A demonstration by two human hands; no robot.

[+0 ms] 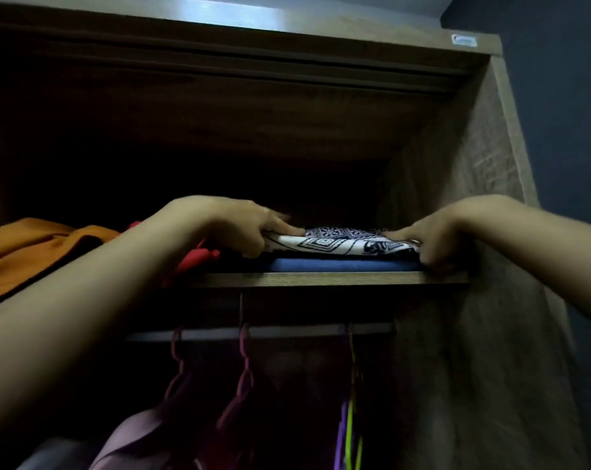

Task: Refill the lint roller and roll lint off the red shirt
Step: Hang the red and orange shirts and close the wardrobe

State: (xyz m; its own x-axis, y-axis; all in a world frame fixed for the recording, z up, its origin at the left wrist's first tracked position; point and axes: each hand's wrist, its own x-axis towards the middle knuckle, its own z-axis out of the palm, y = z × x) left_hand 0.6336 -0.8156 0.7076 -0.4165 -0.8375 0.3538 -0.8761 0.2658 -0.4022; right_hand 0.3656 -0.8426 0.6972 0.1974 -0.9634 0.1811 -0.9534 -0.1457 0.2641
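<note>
Black-and-white folded cloth (341,241) gripped at both ends on wardrobe shelf (321,279).
Left hand (240,228) and right hand (433,240) pinch its edges, seemingly to reach red fabric (195,261) alongside.

Head camera looks up, near wardrobe shelf (321,279).

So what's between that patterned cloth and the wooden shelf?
A folded blue cloth, under the patterned cloth and on the shelf, in the head view.
</note>
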